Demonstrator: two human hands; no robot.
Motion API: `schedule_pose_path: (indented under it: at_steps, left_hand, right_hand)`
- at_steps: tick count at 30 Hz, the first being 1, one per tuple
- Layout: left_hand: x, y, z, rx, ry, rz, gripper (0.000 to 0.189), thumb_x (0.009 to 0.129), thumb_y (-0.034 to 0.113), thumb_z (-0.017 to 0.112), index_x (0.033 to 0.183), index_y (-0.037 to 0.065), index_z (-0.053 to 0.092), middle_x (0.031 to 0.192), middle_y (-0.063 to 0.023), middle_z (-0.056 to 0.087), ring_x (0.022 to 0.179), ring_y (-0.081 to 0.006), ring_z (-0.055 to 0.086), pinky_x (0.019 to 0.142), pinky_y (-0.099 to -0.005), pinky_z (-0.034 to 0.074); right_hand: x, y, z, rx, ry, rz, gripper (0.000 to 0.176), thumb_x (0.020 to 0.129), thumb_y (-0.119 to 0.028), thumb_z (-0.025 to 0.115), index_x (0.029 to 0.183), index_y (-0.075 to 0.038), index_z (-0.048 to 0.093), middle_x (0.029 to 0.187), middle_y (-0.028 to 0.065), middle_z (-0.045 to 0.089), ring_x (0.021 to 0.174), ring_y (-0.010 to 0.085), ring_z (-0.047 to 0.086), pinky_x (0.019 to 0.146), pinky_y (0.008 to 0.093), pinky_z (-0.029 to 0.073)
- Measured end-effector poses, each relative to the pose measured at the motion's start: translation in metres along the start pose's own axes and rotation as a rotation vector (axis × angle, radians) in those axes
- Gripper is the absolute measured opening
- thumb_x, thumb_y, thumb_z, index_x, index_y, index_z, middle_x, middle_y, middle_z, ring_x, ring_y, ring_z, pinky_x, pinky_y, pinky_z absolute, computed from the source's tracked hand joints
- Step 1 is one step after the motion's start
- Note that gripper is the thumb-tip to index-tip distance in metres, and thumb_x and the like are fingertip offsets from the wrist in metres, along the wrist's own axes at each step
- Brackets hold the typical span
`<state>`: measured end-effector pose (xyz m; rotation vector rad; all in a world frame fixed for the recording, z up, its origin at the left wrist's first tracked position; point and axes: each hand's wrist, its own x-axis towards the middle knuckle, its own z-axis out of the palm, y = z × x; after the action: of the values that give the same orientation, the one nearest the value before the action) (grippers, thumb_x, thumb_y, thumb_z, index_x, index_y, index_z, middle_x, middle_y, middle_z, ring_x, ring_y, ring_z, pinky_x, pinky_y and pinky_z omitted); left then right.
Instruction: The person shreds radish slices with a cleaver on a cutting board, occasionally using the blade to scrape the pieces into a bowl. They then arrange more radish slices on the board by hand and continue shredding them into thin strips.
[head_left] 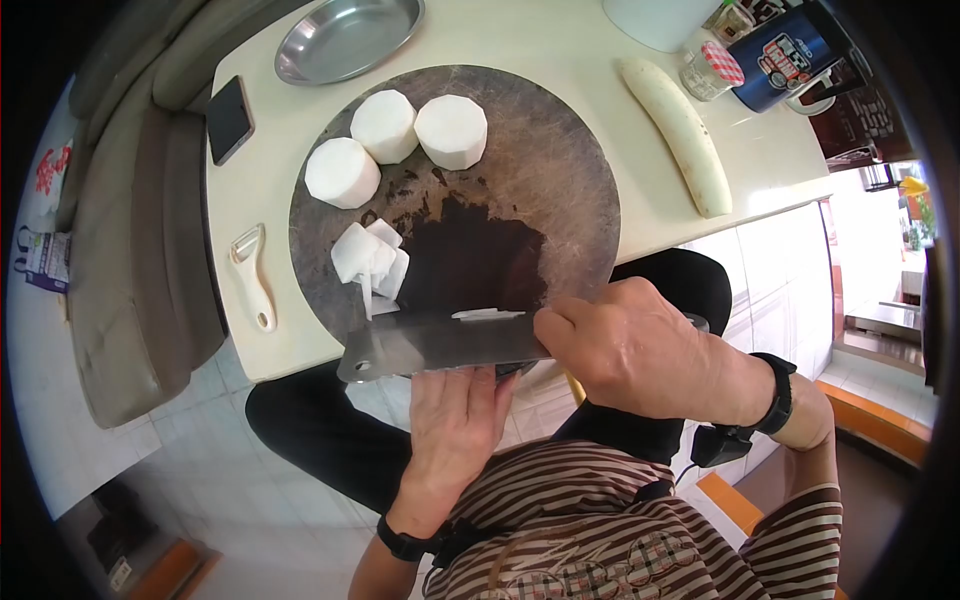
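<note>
My right hand (635,350) is closed round the handle of a cleaver (430,342), whose broad blade lies across the near edge of the round cutting board (570,160). A thin white sliver (488,314) shows along the blade's upper edge. Below the blade, my left hand (452,420) has its fingers stretched out towards it; the fingertips are hidden behind the metal. Just beyond the blade's left part lie several thin white radish slices (362,255). Farther back on the board stand three thick peeled white radish chunks (450,132). A wet dark patch covers the board's middle.
Left of the board are a white peeler (252,280) and a phone (230,120). Behind it sits a steel dish (350,42). A long pale gourd-like vegetable (678,135), a jar (712,72) and a blue container (785,58) occupy the table's right side.
</note>
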<state>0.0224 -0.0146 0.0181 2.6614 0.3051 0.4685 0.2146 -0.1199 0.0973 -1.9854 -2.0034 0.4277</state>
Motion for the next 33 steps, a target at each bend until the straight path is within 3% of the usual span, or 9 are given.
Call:
schedule_pose_path:
  at_steps: [5,8,11,13,19,21,26,33]
  left_hand:
    - [-0.001,-0.002,0.001,-0.007,0.003,-0.004,0.045,0.078,0.013,0.079,0.115,-0.007,0.063,0.118,-0.0217,0.060,0.106,-0.0406,0.058,0.090,-0.0518,0.046]
    - [0.000,-0.001,0.001,0.003,0.008,0.013,0.046,0.077,0.012,0.079,0.115,-0.006,0.062,0.119,-0.0208,0.059,0.105,-0.0408,0.059,0.087,-0.0521,0.047]
    - [0.002,0.000,-0.001,-0.009,0.006,0.002,0.045,0.078,0.012,0.079,0.116,-0.007,0.062,0.119,-0.0215,0.059,0.107,-0.0413,0.058,0.090,-0.0527,0.046]
    - [0.004,0.001,-0.002,-0.022,0.009,-0.008,0.044,0.080,0.012,0.079,0.115,-0.007,0.062,0.119,-0.0223,0.059,0.109,-0.0416,0.057,0.093,-0.0531,0.044]
    - [-0.003,-0.001,0.002,-0.017,-0.009,-0.007,0.043,0.080,0.012,0.078,0.115,-0.007,0.062,0.121,-0.0221,0.058,0.109,-0.0414,0.057,0.093,-0.0525,0.044]
    - [0.001,0.001,-0.001,0.015,0.025,0.000,0.035,0.077,0.012,0.080,0.104,-0.005,0.065,0.108,-0.0198,0.062,0.100,-0.0390,0.061,0.086,-0.0510,0.048]
    - [-0.002,0.000,-0.002,-0.014,-0.004,-0.001,0.040,0.078,0.011,0.079,0.110,-0.007,0.064,0.113,-0.0212,0.061,0.104,-0.0401,0.059,0.089,-0.0518,0.047]
    - [0.001,0.002,-0.003,0.001,0.036,0.015,0.040,0.080,0.009,0.077,0.113,-0.009,0.064,0.115,-0.0222,0.060,0.105,-0.0416,0.058,0.092,-0.0506,0.047]
  right_hand:
    - [0.003,-0.002,0.001,-0.061,-0.075,0.001,0.011,0.070,-0.005,0.066,0.075,0.001,0.058,0.066,0.0142,0.061,0.058,0.0281,0.066,0.049,0.0372,0.051]
    - [0.010,-0.005,0.007,-0.054,-0.013,-0.046,0.011,0.070,-0.005,0.067,0.075,0.000,0.058,0.067,0.0143,0.061,0.058,0.0267,0.067,0.049,0.0369,0.051]
    - [0.014,-0.004,0.010,-0.039,-0.022,-0.020,0.019,0.067,-0.001,0.066,0.081,0.000,0.053,0.067,0.0117,0.055,0.056,0.0290,0.061,0.049,0.0388,0.049]
    - [0.012,0.002,0.009,0.028,0.041,-0.031,0.012,0.070,-0.005,0.067,0.077,0.001,0.058,0.067,0.0145,0.062,0.059,0.0292,0.067,0.050,0.0370,0.052]
    - [0.001,-0.006,0.003,-0.049,-0.023,0.012,0.012,0.070,-0.006,0.068,0.074,0.000,0.058,0.065,0.0134,0.061,0.059,0.0282,0.067,0.049,0.0360,0.052]
    - [0.002,-0.008,0.001,-0.067,-0.029,0.004,0.012,0.070,-0.006,0.068,0.075,0.000,0.059,0.065,0.0133,0.061,0.059,0.0277,0.067,0.049,0.0359,0.052]
    - [0.011,-0.011,0.009,-0.064,-0.003,-0.039,0.018,0.067,0.000,0.065,0.079,0.001,0.052,0.065,0.0130,0.055,0.053,0.0303,0.061,0.047,0.0382,0.048]
    - [0.005,-0.009,0.008,-0.023,0.047,-0.016,0.012,0.071,-0.005,0.067,0.077,0.002,0.059,0.066,0.0140,0.062,0.058,0.0289,0.067,0.050,0.0367,0.051]
